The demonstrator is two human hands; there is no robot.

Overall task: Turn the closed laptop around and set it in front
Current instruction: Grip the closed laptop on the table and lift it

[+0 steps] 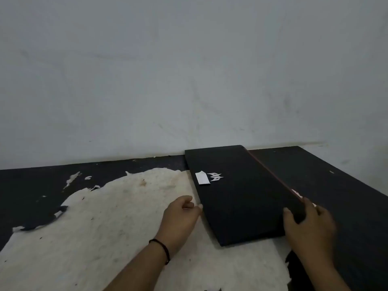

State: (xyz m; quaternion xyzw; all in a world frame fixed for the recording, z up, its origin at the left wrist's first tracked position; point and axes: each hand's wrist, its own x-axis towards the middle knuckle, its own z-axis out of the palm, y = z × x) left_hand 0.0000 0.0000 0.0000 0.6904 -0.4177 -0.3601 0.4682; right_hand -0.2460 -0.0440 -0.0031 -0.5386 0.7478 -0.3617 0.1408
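A closed black laptop [237, 194] lies flat on the table, right of centre, with one narrow end near me and the far end close to the wall. A silver logo and a white sticker mark its lid, and a red strip runs along its right edge. My right hand [308, 225] grips the near right edge, thumb on the lid and fingers over the side. My left hand [180, 217] is loosely curled, its fingertips touching the near left edge.
The black table top [340, 185] is worn, and a large pale patch [100, 227] of stripped surface covers its left and middle. A grey-white wall [189, 70] rises right behind the table. The table's right edge runs diagonally at the far right.
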